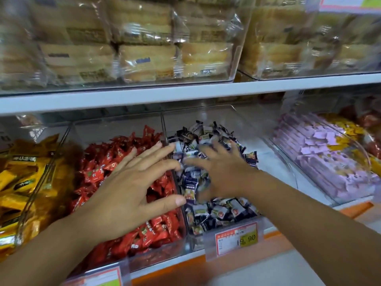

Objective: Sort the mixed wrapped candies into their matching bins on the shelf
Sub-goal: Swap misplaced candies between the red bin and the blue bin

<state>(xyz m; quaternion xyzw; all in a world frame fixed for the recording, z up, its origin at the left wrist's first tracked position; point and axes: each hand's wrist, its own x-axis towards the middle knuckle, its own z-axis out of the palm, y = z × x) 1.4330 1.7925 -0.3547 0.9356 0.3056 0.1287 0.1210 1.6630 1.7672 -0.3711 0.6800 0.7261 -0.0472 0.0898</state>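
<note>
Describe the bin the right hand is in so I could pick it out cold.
Below the white shelf board, clear bins stand in a row. The bin under the right hand sits just right of the red candies. It alone holds dark blue-and-white wrapped candies, and a price tag with a yellow patch hangs on its front.

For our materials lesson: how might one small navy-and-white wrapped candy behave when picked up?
The small navy-and-white wrapped candy is probably light, being tiny beside the right hand. Its glossy wrapper looks slippery; the loose heap likely shifts.
</note>
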